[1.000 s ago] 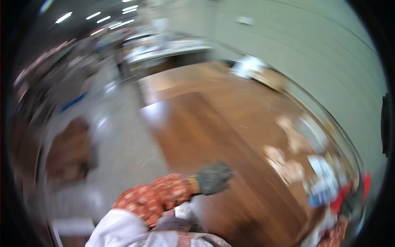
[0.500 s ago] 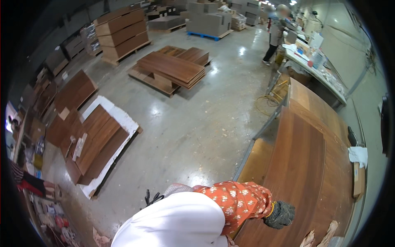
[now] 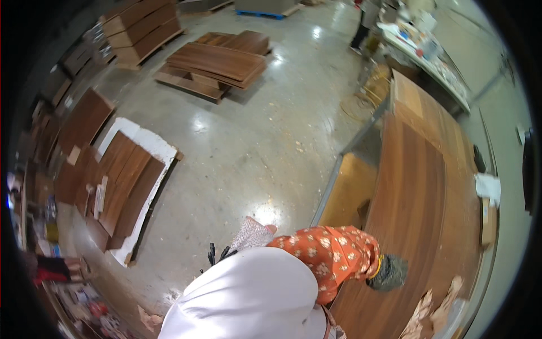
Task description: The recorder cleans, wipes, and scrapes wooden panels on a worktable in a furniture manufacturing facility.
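Observation:
My right hand point(image 3: 388, 273), in a dark grey glove with a yellow cuff, is at the top of a brown wood-grain panel point(image 3: 409, 198). The arm wears an orange floral sleeve point(image 3: 333, 254). Motion smears the glove, so I cannot tell how its fingers are bent or whether they touch the panel. This panel lies on a larger wooden sheet point(image 3: 460, 186) along the right side. Torn brown paper point(image 3: 419, 316) lies near the hand. My left hand is out of view. A smooth white shape point(image 3: 243, 299) fills the lower middle.
On the left, brown boards point(image 3: 127, 181) lie on a white-covered pallet point(image 3: 164, 150). More panels point(image 3: 217, 59) are stacked farther back. A grey metal edge point(image 3: 330, 183) borders the work surface. Beyond it are a yellow hose point(image 3: 361, 104) and a cluttered table point(image 3: 426, 59). Another person point(image 3: 364, 28) stands there.
The view has tipped downward, so the far stacks sit higher in the picture. My gloved hand stays over the same panel, slightly farther from its near end. More patterned cloth shows beside the white shape.

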`<state>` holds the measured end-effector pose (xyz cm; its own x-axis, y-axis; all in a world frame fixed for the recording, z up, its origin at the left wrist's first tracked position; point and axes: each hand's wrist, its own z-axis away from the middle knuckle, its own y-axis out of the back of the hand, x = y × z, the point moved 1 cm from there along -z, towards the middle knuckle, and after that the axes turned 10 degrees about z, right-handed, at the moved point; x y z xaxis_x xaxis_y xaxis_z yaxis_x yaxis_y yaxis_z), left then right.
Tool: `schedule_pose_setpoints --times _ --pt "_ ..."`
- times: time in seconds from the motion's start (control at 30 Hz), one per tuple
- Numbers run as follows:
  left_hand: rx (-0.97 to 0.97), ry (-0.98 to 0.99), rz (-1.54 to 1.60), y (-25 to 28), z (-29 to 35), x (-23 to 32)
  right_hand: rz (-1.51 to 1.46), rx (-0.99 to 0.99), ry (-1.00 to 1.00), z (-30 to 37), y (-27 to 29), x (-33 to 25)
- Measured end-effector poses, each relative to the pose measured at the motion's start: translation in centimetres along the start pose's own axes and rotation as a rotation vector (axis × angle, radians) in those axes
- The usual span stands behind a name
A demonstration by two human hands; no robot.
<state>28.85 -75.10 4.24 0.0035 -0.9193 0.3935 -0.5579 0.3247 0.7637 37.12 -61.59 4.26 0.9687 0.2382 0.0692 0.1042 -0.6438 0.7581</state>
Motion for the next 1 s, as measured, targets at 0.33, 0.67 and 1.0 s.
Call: schedule_pose_setpoints --times 0.33,0.67,1.0 --pt "-0.164 0.007 0.083 7.1 -0.9 0.7 1.165 -0.203 -0.860 43.0 43.7 2.8" --pt "-0.051 -0.134 0.163 8.0 -1.1 2.4 1.113 0.573 -1.280 39.4 51.5 -4.8" --pt "-0.063 -0.093 0.110 8.4 -1.3 1.7 0.144 0.974 -1.423 35.6 55.6 6.1"
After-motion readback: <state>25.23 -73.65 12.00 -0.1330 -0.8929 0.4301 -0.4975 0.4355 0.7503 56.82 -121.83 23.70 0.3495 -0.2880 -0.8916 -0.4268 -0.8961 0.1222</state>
